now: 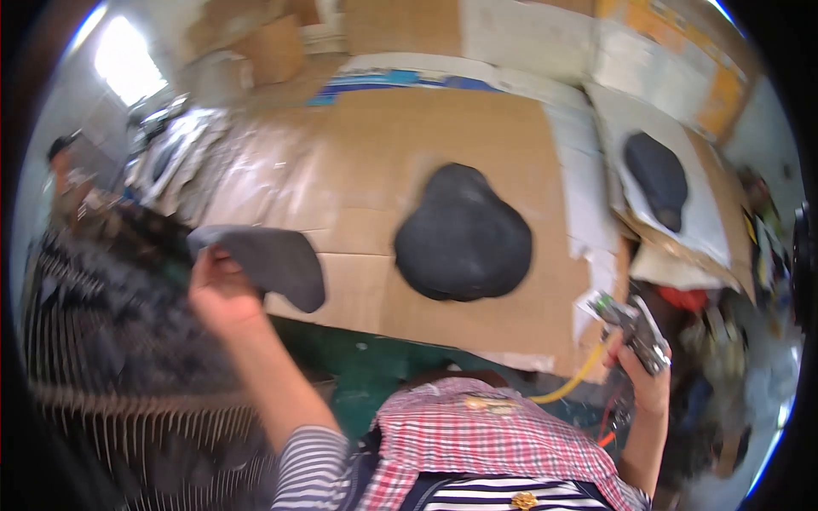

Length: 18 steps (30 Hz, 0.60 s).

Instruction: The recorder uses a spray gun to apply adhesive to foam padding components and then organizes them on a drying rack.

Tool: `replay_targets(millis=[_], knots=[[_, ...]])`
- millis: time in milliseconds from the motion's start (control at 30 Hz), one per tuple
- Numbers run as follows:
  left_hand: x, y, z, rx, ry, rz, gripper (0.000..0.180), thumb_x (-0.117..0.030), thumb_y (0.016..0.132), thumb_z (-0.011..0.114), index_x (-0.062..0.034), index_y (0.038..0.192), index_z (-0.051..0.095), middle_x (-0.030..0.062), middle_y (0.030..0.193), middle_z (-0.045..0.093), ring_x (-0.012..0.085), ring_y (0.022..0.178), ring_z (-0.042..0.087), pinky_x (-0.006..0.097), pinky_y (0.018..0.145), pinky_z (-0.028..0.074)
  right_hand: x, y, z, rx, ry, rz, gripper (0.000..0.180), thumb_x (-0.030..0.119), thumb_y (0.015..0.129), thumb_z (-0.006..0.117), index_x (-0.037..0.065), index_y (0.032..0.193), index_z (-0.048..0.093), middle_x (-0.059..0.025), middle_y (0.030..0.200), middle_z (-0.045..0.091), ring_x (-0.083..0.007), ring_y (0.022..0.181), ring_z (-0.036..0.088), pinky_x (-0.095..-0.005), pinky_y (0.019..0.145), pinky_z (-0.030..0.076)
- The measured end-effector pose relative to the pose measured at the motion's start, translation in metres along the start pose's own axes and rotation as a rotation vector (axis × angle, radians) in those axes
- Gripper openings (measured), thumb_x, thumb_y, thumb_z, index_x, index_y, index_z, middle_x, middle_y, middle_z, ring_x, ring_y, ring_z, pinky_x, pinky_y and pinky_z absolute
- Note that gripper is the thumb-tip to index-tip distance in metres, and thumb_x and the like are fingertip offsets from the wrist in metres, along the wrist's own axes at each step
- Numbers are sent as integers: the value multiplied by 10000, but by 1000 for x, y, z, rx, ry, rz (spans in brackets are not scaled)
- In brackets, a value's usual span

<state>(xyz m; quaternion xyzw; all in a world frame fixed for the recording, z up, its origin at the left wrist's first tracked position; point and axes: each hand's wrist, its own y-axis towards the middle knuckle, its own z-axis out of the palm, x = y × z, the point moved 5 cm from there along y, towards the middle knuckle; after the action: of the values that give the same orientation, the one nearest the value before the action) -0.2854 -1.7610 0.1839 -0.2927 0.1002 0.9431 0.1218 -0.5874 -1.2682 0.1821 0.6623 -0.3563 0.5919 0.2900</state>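
My left hand is closed on one end of a thin, dark grey curved sheet, lifted off the left front edge of the cardboard. In my right hand is a silver and black air gun with a yellow hose beside it; its exact kind is too blurred to tell. Between my hands a black saddle-shaped pad, narrow at the far end and wide at the near end, lies on the cardboard-covered table. Neither hand touches that pad.
On a white-covered stand at the right lies another dark elongated pad. A dark rack with many thin ribs fills the lower left. Cardboard sheets stand behind the table. A person is at the far left.
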Motion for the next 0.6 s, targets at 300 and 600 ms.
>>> replay_targets(millis=[300,600], knots=[[-30,-65,60,-72,-257,51,157,-10,874,496,-12,976,614,114,971,672,246,831,646,347,730,547,-38,47,68,353,228,79,304,198,861,652,-31,1050,587,-78,835,617,-162,729,613,-300,701,507],[-122,-145,78,-135,-142,327,217,-18,853,509,-51,1038,619,93,1048,667,248,915,652,352,723,539,-28,97,170,882,365,41,385,74,835,655,-19,1185,522,-57,868,605,-137,769,607,-299,703,549]])
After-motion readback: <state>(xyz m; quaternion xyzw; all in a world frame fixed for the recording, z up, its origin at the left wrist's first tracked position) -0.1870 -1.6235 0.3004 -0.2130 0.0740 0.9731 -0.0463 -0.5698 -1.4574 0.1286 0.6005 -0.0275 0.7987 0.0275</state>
